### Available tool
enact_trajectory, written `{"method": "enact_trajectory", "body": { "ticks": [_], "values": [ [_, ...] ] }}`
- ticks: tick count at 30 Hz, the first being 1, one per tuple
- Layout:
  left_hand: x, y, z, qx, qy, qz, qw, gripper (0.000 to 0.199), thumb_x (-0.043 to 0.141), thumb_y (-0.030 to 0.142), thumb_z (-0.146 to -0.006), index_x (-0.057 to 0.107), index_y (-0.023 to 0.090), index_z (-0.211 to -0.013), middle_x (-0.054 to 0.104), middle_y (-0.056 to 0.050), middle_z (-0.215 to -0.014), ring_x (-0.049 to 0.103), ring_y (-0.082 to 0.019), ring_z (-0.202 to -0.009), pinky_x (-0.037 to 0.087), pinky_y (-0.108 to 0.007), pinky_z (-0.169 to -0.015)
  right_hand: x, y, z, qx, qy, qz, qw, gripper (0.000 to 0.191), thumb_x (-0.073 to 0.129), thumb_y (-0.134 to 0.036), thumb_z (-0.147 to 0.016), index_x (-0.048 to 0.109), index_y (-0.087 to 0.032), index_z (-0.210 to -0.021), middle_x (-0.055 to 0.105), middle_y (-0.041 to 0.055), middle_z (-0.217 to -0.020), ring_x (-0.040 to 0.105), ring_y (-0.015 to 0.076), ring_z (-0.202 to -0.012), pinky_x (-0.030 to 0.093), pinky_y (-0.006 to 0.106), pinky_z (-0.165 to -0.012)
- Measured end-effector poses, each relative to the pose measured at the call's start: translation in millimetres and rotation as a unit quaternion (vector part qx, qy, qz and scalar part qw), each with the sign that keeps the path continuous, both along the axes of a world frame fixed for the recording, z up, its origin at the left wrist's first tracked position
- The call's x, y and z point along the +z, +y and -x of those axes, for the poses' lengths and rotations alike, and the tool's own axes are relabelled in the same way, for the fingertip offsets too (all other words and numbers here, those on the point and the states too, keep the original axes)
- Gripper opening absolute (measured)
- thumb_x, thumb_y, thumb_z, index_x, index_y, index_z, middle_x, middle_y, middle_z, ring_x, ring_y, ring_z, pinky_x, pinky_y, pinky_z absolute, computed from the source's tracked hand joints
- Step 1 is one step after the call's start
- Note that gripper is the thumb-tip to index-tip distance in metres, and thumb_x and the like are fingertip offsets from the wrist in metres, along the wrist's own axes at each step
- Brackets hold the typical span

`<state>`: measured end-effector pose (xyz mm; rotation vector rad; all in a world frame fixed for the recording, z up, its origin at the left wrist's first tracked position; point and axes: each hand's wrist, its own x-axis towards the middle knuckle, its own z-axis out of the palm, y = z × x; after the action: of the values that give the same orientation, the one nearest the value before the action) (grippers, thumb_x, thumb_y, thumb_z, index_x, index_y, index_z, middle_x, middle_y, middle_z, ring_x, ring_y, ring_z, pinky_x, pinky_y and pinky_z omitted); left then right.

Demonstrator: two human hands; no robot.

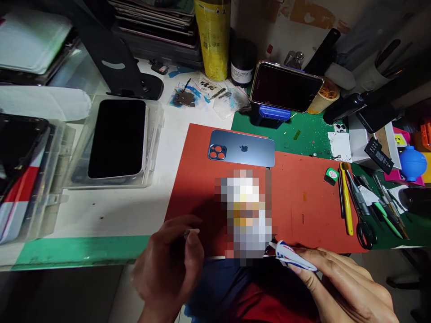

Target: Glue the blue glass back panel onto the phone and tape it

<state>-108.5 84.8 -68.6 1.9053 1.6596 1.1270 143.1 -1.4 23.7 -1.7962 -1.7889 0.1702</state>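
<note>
My left hand (170, 264) is closed at the front edge of the red mat (289, 197), pinching a small whitish piece (191, 232) between thumb and finger. On the right, my right hand (343, 278) grips a white glue tube (294, 258) with blue and red print, its nozzle pointing left. Between the hands a pixelated patch (249, 215) hides whatever lies there. Beyond it, a blue phone back panel (256, 148) with camera cut-outs lies flat on the mat.
A phone with a dark screen (117, 139) lies on a clear case at left. Another phone (286, 87) leans on a blue stand (274, 113). Scissors (366, 233), a yellow brush (346, 202) and several tools lie at right. A yellow can (213, 40) stands at the back.
</note>
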Motion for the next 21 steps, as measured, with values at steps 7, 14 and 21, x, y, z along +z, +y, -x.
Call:
{"method": "enact_trajectory", "body": {
  "ticks": [7, 14, 21],
  "values": [
    [0.0, -1.1, -1.8, 0.008, 0.006, 0.003, 1.000, 0.010, 0.060, 0.036, -0.106, 0.058, 0.026, -0.106, 0.081, -0.005, -0.094, 0.078, -0.020, -0.078, 0.050, -0.030, -0.060, -2.9, -5.4, -6.7, 0.032, -0.003, 0.004, 0.999, 0.013, 0.068, -0.012, -0.102, 0.076, -0.021, -0.099, 0.083, -0.0003, -0.080, 0.082, 0.0131, -0.067, 0.065, 0.016, -0.071],
    [-1.5, -0.4, -0.9, 0.003, 0.002, -0.007, 1.000, 0.009, 0.062, 0.035, -0.105, 0.059, 0.026, -0.106, 0.080, -0.004, -0.091, 0.078, -0.020, -0.077, 0.050, -0.030, -0.060, -6.9, -10.3, -3.4, 0.010, 0.010, 0.003, 1.000, 0.010, 0.072, -0.014, -0.101, 0.077, -0.022, -0.101, 0.084, -0.0001, -0.083, 0.083, 0.0147, -0.070, 0.065, 0.020, -0.072],
    [-1.4, -0.5, -1.0, 0.008, 0.006, 0.004, 1.000, 0.011, 0.061, 0.036, -0.105, 0.058, 0.026, -0.105, 0.080, -0.005, -0.092, 0.077, -0.020, -0.076, 0.050, -0.030, -0.061, -8.7, -22.7, -5.8, -0.005, 0.033, 0.017, 0.999, 0.015, 0.077, -0.012, -0.097, 0.077, -0.025, -0.105, 0.085, -0.0010, -0.088, 0.083, 0.0169, -0.073, 0.066, 0.024, -0.075]
  ]
}}
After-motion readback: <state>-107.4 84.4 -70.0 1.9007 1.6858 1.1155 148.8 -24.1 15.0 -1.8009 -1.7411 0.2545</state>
